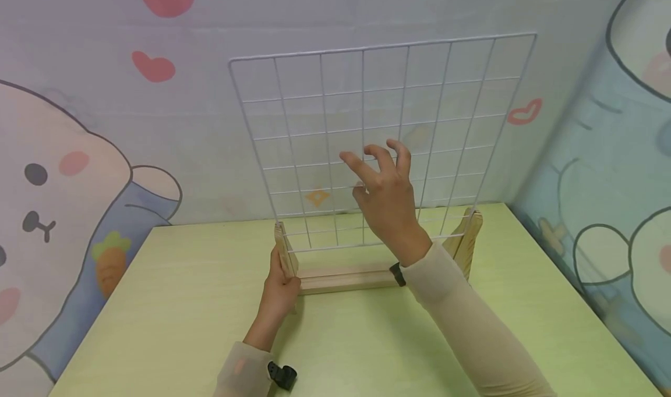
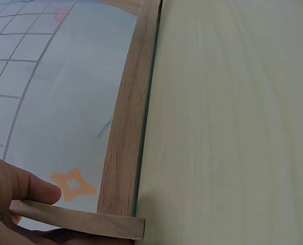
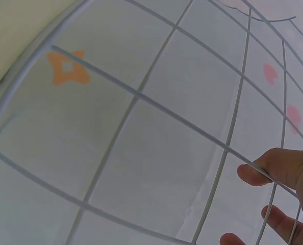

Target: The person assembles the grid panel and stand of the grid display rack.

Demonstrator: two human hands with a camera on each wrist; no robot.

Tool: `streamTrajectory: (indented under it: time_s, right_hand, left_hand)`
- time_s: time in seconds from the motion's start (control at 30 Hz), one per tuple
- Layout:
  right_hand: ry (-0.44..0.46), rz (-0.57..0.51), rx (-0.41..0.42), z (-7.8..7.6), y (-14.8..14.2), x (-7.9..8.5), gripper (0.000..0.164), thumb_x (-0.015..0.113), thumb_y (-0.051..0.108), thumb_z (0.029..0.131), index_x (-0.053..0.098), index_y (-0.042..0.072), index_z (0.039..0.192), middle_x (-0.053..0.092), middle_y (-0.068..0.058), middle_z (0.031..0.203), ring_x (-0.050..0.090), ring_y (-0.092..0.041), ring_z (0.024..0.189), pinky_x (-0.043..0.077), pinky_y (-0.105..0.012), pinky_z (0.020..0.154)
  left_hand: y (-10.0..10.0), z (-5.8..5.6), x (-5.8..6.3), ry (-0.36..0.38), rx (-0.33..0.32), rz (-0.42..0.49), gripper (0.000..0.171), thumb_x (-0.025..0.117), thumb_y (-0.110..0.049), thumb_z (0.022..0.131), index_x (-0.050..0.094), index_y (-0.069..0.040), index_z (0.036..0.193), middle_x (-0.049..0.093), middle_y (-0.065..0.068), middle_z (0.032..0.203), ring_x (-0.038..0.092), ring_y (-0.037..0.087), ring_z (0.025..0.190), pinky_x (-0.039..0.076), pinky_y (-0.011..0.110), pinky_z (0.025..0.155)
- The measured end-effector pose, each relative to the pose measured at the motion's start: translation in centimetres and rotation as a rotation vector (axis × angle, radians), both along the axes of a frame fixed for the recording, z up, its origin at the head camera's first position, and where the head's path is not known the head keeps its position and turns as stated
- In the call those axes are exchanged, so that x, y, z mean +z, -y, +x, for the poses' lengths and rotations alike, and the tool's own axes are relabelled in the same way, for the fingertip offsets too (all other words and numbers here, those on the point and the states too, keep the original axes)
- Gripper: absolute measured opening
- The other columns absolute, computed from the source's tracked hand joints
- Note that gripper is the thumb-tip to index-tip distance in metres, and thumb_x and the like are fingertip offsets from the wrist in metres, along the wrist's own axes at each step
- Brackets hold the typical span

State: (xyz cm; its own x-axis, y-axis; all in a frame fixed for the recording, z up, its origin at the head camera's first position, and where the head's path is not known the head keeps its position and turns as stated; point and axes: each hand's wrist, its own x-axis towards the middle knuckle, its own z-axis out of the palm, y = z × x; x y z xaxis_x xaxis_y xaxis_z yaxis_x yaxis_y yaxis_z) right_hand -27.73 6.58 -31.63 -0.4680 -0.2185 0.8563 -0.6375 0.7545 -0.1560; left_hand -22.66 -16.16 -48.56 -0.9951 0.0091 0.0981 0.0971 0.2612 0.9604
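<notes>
A white wire grid panel stands upright, leaning away, within a wooden stand whose crossbar lies low between two end pieces. My left hand grips the left wooden end piece, thumb on one side and fingers on the other. My right hand is raised at the middle of the grid, with its fingers spread and loosely bent. In the right wrist view its thumb and fingertips overlap the grid wires; I cannot tell how firmly they touch. The right end piece is partly hidden by my right forearm.
The stand rests on a pale yellow-green table, towards its back edge. Behind it is a printed backdrop with hearts and cartoon animals, which also covers the right side. A small black device is strapped at my left wrist.
</notes>
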Motion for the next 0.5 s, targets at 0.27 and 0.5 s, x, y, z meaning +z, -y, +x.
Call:
streamTrajectory:
  time_s: [0.27,0.5]
  right_hand:
    - [0.020,-0.012,0.001,0.1,0.1,-0.7,0.060,0.077,-0.017,0.079,0.074,0.017,0.128,0.065,-0.024,0.126,0.041,-0.056,0.135,0.057,-0.043,0.055]
    - [0.026,-0.015,0.005,0.2,0.1,-1.4,0.060,0.076,-0.018,0.080,0.074,0.017,0.128,0.064,-0.024,0.126,0.040,-0.056,0.136,0.055,-0.042,0.052]
  left_hand:
    - [0.0,0.0,0.0,-0.002,0.014,-0.015,0.088,0.045,0.009,0.095,0.006,-0.017,0.170,0.026,0.039,0.163,0.030,0.053,0.149,0.039,0.066,0.109]
    - [0.0,0.0,0.0,0.000,0.009,-0.004,0.089,0.044,0.009,0.095,0.005,-0.017,0.170,0.024,0.040,0.163,0.028,0.054,0.149,0.036,0.069,0.111]
